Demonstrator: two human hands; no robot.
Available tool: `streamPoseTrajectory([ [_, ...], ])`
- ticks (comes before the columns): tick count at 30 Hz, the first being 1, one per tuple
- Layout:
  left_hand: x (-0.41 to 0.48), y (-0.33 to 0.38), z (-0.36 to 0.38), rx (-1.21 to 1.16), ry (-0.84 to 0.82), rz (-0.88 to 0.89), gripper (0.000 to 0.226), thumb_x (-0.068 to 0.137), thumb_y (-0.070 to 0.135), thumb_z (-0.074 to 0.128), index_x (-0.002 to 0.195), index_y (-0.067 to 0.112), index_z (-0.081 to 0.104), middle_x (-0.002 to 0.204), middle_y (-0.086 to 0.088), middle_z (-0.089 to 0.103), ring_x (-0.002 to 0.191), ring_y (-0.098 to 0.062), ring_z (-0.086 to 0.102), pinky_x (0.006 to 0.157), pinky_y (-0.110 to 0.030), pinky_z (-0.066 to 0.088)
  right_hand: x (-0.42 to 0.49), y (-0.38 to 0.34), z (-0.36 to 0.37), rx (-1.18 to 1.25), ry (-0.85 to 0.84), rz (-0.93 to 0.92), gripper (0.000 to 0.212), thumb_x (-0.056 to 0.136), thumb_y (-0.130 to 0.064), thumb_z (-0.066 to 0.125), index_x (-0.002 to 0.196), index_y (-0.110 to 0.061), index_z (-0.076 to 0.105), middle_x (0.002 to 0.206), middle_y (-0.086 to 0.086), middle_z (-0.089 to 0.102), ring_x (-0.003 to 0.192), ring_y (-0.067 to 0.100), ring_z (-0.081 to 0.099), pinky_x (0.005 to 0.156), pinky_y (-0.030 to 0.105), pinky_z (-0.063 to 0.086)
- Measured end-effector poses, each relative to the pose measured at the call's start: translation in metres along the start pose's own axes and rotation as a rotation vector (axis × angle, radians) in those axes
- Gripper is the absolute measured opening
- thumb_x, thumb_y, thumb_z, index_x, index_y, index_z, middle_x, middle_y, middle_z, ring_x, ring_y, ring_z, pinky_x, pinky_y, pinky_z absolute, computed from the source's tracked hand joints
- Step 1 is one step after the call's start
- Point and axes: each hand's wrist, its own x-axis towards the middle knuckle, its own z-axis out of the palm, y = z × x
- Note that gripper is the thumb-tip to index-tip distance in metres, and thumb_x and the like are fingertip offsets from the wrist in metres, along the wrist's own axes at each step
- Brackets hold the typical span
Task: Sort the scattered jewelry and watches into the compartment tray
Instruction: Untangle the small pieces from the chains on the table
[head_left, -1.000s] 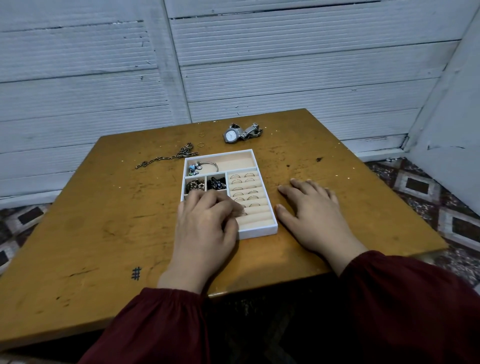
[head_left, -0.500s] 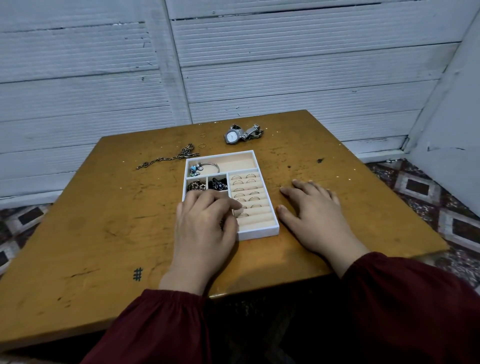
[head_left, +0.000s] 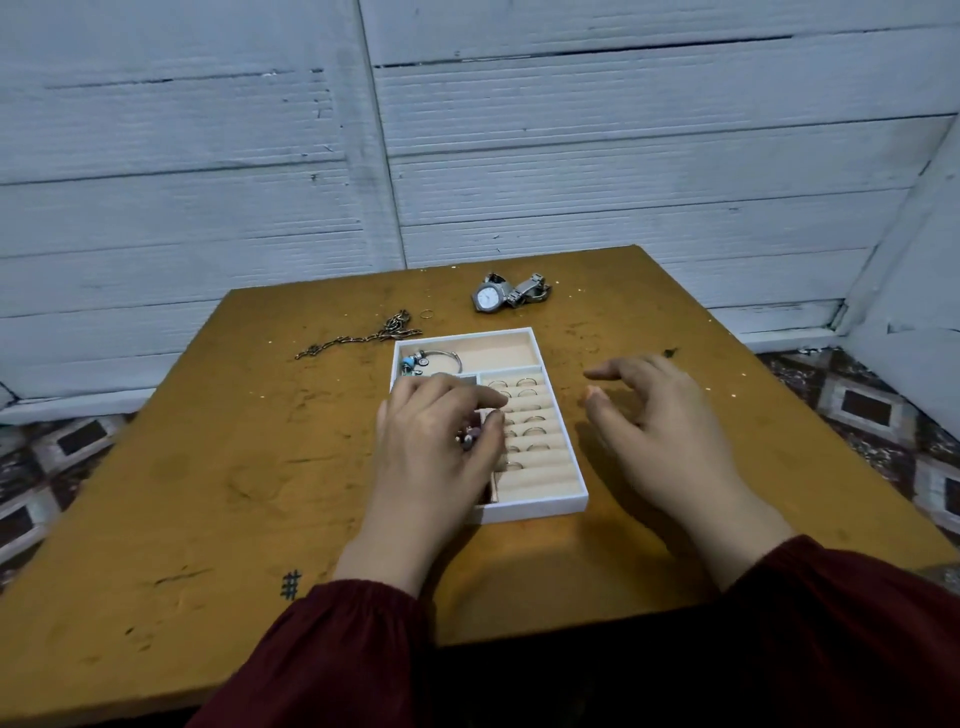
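lifted off the table (head_left: 208, 467), right hand (head_left: 660, 426) hovers loosely open; left hand (head_left: 431, 447) pinches a beaded piece (head_left: 467, 440) over the tray (head_left: 535, 506).

i see a scuffed brown table (head_left: 208, 467). on it: a white tray (head_left: 535, 506) near the middle, a chain (head_left: 397, 326) just off its far left corner, a ring (head_left: 426, 313) beside the chain, a watch (head_left: 487, 298) beyond the tray.

Left hand (head_left: 431, 441) covers tray (head_left: 540, 506) small left compartments; beaded piece (head_left: 467, 439) between its fingers (head_left: 483, 399) too small to identify.
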Motion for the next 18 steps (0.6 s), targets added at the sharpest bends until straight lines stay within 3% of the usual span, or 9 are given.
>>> streamPoseTrajectory([
  [4, 0.015, -0.008, 0.000, -0.058, 0.012, -0.034, 0.018, 0.081, 0.036, 0.056, 0.092, 0.029, 0.069, 0.092, 0.014, 0.064, 0.092, -0.012, 0.048, 0.080, -0.037, 0.043, 0.022, -0.024, 0.002, 0.065, 0.005, -0.107, 0.022, 0.089, -0.031, 0.057, 0.108, -0.025, 0.066, 0.106, -0.007, 0.057, 0.110, 0.019, 0.052, 0.095, 0.045, 0.042],
  [7, 0.029, -0.021, -0.001, -0.156, 0.062, -0.113, 0.009, 0.083, 0.027, 0.067, 0.089, 0.034, 0.067, 0.091, 0.017, 0.064, 0.095, -0.010, 0.051, 0.082, -0.022, 0.039, 0.038, -0.038, 0.011, 0.038, -0.041, -0.189, 0.023, 0.090, -0.035, 0.055, 0.110, -0.026, 0.065, 0.106, -0.010, 0.056, 0.110, 0.015, 0.052, 0.095, 0.040, 0.041],
  [11, 0.055, -0.054, -0.002, -0.288, 0.147, -0.277, 0.013, 0.082, 0.023, 0.071, 0.083, 0.036, 0.068, 0.092, 0.013, 0.068, 0.097, -0.015, 0.060, 0.082, -0.033, 0.044, 0.062, -0.053, 0.028, 0.048, -0.076, -0.272, 0.033, 0.084, -0.041, 0.047, 0.108, -0.027, 0.066, 0.110, -0.008, 0.062, 0.111, 0.015, 0.053, 0.097, 0.040, 0.041],
  [14, 0.075, -0.078, 0.000, -0.312, 0.198, -0.332, 0.013, 0.081, 0.026, 0.071, 0.080, 0.038, 0.067, 0.090, 0.009, 0.070, 0.093, -0.013, 0.064, 0.082, -0.035, 0.049, 0.084, -0.060, 0.044, -0.007, -0.107, -0.324, 0.024, 0.090, -0.036, 0.052, 0.109, -0.028, 0.064, 0.109, -0.008, 0.061, 0.109, 0.016, 0.053, 0.100, 0.039, 0.037],
  [18, 0.093, -0.105, 0.013, -0.390, 0.237, -0.417, 0.005, 0.080, 0.034, 0.068, 0.085, 0.032, 0.070, 0.091, 0.007, 0.071, 0.092, -0.015, 0.066, 0.087, -0.046, 0.053, 0.113, -0.069, 0.067, -0.115, -0.162, -0.386, 0.022, 0.091, -0.036, 0.050, 0.110, -0.032, 0.062, 0.094, -0.015, 0.050, 0.105, 0.015, 0.051, 0.094, 0.036, 0.034],
])
